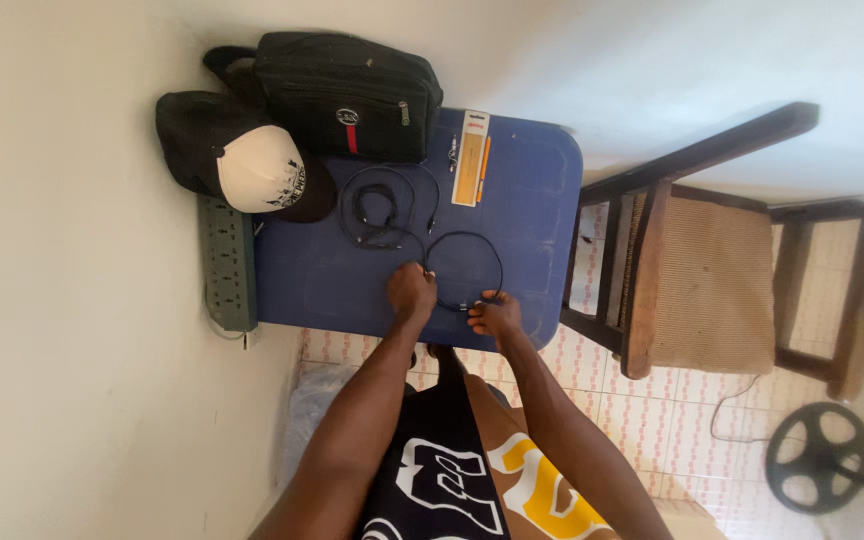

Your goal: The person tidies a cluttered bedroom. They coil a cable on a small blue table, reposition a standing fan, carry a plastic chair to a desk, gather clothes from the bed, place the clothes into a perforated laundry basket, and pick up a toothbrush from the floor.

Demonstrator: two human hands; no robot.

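A thin black cable [464, 240] lies in loops on a blue plastic table [532, 215]. My left hand [411, 292] rests on the table with its fingers pinching the cable where two loops meet. At the table's near edge my right hand [495, 314] grips the cable's end, close to a small plug. A second loop of cable [384, 207] lies further back, toward the bag.
A black bag [347, 95] and a black and cream cap [252, 165] sit at the table's far left. A slim box with a pencil [471, 158] lies beside them. A grey power strip [226, 265] runs along the wall. A wooden chair [712, 270] stands to the right.
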